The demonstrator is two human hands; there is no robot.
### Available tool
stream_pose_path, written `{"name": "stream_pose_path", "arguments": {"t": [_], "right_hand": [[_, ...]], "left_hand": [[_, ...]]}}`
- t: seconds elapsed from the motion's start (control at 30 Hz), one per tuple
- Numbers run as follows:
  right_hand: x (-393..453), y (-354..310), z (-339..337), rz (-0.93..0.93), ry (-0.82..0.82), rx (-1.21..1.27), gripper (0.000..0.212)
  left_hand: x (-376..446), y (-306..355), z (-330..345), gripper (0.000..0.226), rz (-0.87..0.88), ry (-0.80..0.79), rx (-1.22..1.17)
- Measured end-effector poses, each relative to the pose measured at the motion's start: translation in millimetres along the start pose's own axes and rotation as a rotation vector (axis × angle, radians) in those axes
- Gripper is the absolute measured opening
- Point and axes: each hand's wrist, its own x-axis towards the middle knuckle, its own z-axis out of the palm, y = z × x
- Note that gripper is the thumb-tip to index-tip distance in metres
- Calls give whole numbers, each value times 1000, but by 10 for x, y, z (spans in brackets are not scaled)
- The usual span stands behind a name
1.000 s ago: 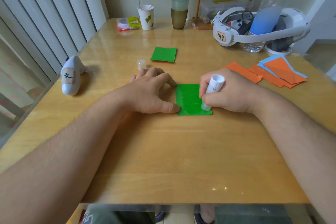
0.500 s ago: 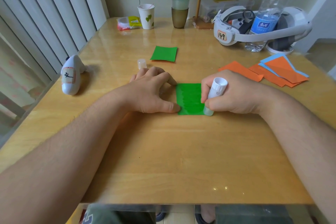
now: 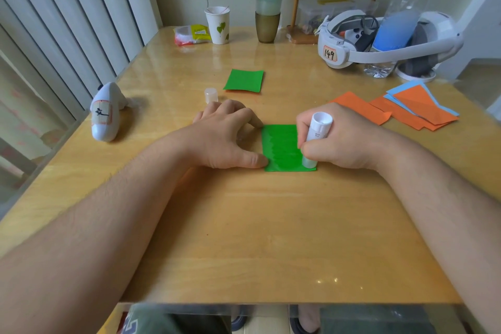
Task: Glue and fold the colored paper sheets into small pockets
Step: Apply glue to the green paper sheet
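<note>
Glue is going down: while your left hand [image 3: 226, 138] is pressing the green paper sheet [image 3: 282, 148] flat, your right hand [image 3: 336, 141] is gripping the white glue stick [image 3: 317, 134]; keep strokes reaching its edges.

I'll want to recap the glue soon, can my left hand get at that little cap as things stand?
Probably yes: the cap stands just beyond the left hand, nothing between them, but that hand must first let go of the green sheet.

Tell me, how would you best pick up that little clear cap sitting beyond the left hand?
Pinch the glue cap across its round sides with thumb and forefinger, coming straight down from above. It stands upright on the table with free space around it, and the left hand lies just in front of it.
</note>
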Motion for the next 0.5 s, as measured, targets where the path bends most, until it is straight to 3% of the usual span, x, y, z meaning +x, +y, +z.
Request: {"name": "stream_pose_path", "arguments": {"t": [0.23,0.5], "right_hand": [[43,-90,139,-31,-44,19,8],[180,29,117,42,215,-50,13]], "left_hand": [[-6,21,10,91,-8,17,-1],[0,3,4,91,5,19,1]]}}
